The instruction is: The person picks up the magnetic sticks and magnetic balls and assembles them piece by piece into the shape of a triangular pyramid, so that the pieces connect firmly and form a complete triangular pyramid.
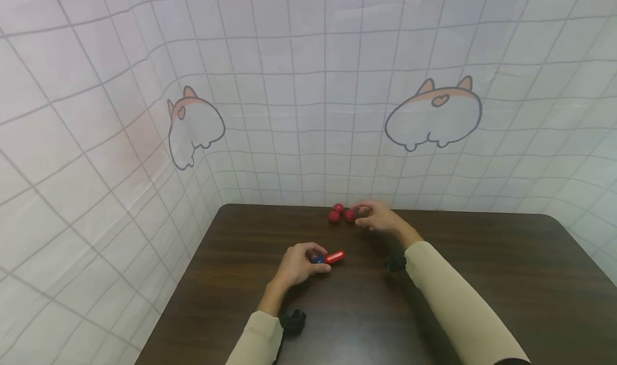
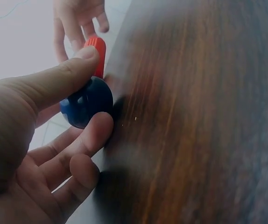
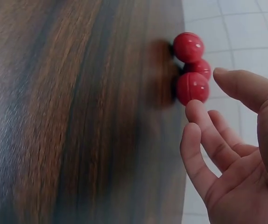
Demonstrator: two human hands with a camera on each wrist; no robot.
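Observation:
In the head view my left hand (image 1: 296, 264) bends round a blue ball (image 1: 317, 259), with the thumb on the near side and fingers on the far side. A short red bar (image 1: 335, 257) with a pale stripe joins the ball and points right. The left wrist view shows the glossy blue ball (image 2: 88, 103) between thumb and fingers, the thumb tip overlapping the red bar (image 2: 98, 56). My right hand (image 1: 378, 217) reaches to the cluster of three red balls (image 1: 334, 216) at the far edge. Its thumb and fingers are spread, fingertips right at the nearest red ball (image 3: 193, 88).
A dark wood-grain table (image 1: 231, 279) lies under both hands. Behind it hangs a white gridded cloth (image 1: 299, 113) with cartoon corgi prints, and the same cloth runs along the left side. Dark straps with small devices (image 1: 293, 322) sit at the wrists.

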